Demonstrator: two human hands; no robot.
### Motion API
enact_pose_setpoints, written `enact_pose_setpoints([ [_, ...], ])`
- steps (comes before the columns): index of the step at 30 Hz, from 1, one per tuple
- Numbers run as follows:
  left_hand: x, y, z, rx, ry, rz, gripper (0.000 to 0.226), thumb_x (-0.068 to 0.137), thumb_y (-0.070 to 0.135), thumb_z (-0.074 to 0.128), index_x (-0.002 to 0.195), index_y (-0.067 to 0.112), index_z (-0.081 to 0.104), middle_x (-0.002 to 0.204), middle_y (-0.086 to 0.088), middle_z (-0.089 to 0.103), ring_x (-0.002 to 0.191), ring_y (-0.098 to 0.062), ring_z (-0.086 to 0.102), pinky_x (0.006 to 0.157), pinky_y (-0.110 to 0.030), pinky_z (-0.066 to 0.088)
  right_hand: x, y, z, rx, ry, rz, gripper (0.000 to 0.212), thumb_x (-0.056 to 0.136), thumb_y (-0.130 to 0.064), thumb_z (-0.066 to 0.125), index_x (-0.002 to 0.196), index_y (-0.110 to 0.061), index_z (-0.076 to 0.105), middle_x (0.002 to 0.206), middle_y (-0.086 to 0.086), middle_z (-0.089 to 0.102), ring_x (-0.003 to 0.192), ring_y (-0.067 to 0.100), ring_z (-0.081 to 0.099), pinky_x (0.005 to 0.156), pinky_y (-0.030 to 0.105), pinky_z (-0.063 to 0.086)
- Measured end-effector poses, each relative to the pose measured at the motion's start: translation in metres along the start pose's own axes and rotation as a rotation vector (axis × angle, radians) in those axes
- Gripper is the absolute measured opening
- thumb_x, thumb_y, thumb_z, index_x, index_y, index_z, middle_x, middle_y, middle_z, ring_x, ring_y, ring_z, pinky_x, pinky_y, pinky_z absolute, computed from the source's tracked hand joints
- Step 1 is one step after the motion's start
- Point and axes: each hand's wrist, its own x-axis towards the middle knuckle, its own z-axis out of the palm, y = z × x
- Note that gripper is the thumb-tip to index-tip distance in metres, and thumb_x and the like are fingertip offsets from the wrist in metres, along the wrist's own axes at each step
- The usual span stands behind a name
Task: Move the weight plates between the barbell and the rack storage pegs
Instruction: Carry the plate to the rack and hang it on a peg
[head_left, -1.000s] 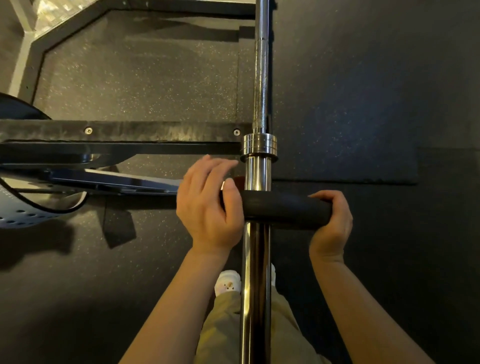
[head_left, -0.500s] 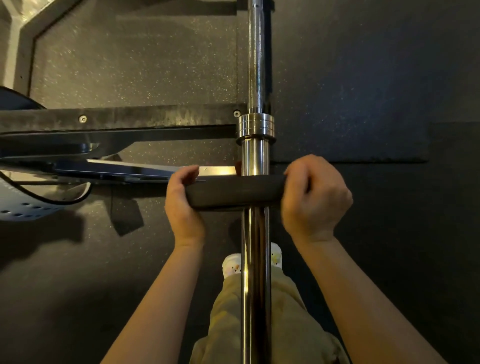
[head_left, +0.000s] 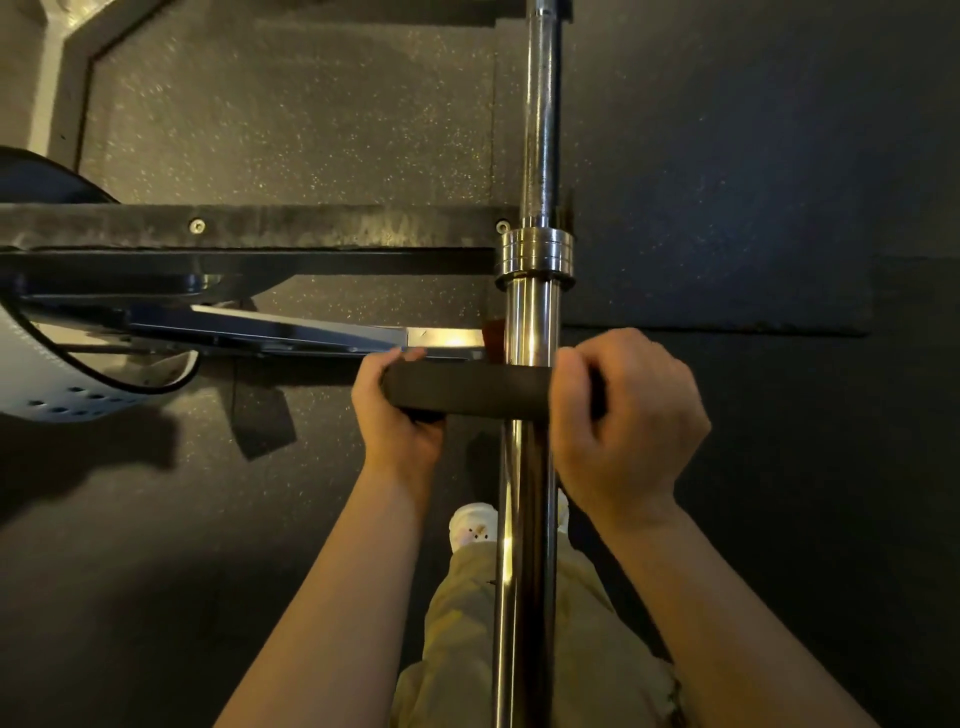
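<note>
Weight plate (head_left: 467, 392) on the barbell sleeve (head_left: 524, 545), gripped by both hands.

The black plate is seen edge-on and sits across the chrome sleeve, a little below the collar (head_left: 535, 257). The left hand (head_left: 400, 415) grasps its left end, fingers curled over the far edge and thumb under the near side. The right hand (head_left: 628, 421) is clenched over its right end, just beside the sleeve, so this end is hidden under the fingers.

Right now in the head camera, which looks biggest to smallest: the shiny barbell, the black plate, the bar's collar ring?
1. Barbell, running top to bottom.
2. Black plate, edge-on, held by both hands.
3. Collar ring.
The camera's nearness enlarges the barbell's lower end, but the order stays clear.
</note>
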Motion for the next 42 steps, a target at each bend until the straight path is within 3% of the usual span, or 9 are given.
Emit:
enact_pose_setpoints([
  [4,-0.016,0.006,0.016,0.026,0.027,0.045,0.012,0.083,0.019,0.059,0.095,0.016,0.058,0.093,-0.003,0.058,0.089,-0.017,0.057,0.096,-0.039,0.046,0.001,0.013,-0.010,0.240,-0.008,0.373,0.032,0.094,-0.037,0.041,0.068,-0.023,0.052,0.059,-0.005,0.054,0.055,0.009,0.051,0.066,0.026,0.045],
  [7,-0.027,0.003,0.023,0.131,0.053,0.151,0.003,0.084,0.017,0.059,0.083,0.019,0.060,0.087,0.000,0.054,0.086,-0.016,0.053,0.080,-0.033,0.047,0.000,0.032,-0.017,0.476,0.014,0.614,0.027,0.090,-0.030,0.044,0.068,-0.021,0.055,0.065,-0.010,0.059,0.067,0.002,0.055,0.072,0.015,0.043],
  [12,-0.036,-0.003,0.046,0.257,0.033,0.387,0.024,0.084,0.008,0.056,0.063,0.019,0.052,0.073,0.004,0.048,0.080,-0.015,0.045,0.073,-0.031,0.040,0.011,0.052,-0.019,0.555,0.026,0.804,0.024,0.082,-0.028,0.043,0.063,-0.018,0.054,0.066,-0.002,0.056,0.072,0.008,0.054,0.075,0.028,0.039],
  [15,-0.028,0.004,0.046,0.221,0.078,0.236,0.009,0.083,0.017,0.057,0.074,0.018,0.057,0.081,0.001,0.052,0.082,-0.015,0.050,0.070,-0.031,0.044,0.017,0.040,-0.016,0.462,0.005,0.691,0.032,0.090,-0.036,0.043,0.063,-0.022,0.051,0.057,-0.010,0.049,0.058,0.002,0.048,0.066,0.023,0.039],
  [18,-0.017,0.004,0.032,0.104,0.126,0.024,0.015,0.088,0.026,0.052,0.098,0.016,0.057,0.106,-0.009,0.059,0.107,-0.027,0.058,0.094,-0.042,0.050,0.035,0.017,-0.001,0.221,-0.013,0.392,0.034,0.092,-0.043,0.041,0.061,-0.029,0.044,0.054,-0.007,0.047,0.052,0.008,0.047,0.062,0.021,0.040],
  [22,-0.010,0.003,0.035,0.089,0.136,0.037,0.017,0.091,0.028,0.048,0.102,0.017,0.054,0.117,-0.013,0.056,0.117,-0.034,0.054,0.102,-0.051,0.044,0.046,0.015,0.012,0.155,0.072,0.288,0.031,0.091,-0.034,0.042,0.060,-0.032,0.037,0.052,-0.009,0.043,0.048,0.007,0.042,0.057,0.024,0.039],
  [28,-0.014,0.013,0.077,0.364,0.129,0.243,0.010,0.085,0.026,0.054,0.076,0.020,0.052,0.090,-0.003,0.054,0.093,-0.023,0.055,0.086,-0.039,0.048,0.054,0.063,-0.003,0.522,0.078,0.730,0.025,0.090,-0.013,0.043,0.066,-0.018,0.050,0.063,-0.010,0.048,0.058,-0.005,0.048,0.061,0.008,0.041],
  [34,-0.011,0.011,0.103,0.504,0.125,0.489,0.030,0.089,0.017,0.051,0.060,0.020,0.045,0.070,0.003,0.046,0.070,-0.011,0.042,0.069,-0.032,0.037,0.070,0.082,0.000,0.585,-0.050,0.924,0.022,0.088,-0.016,0.046,0.070,-0.018,0.057,0.077,-0.006,0.054,0.078,0.008,0.052,0.075,0.028,0.041],
  [42,0.015,0.026,0.080,0.281,0.088,0.025,0.023,0.088,0.035,0.050,0.100,0.020,0.060,0.109,-0.009,0.058,0.107,-0.028,0.055,0.093,-0.043,0.048,0.097,0.041,0.023,0.244,0.040,0.366,0.023,0.094,-0.026,0.044,0.072,-0.023,0.049,0.062,-0.011,0.045,0.056,0.000,0.045,0.060,0.009,0.037],
])
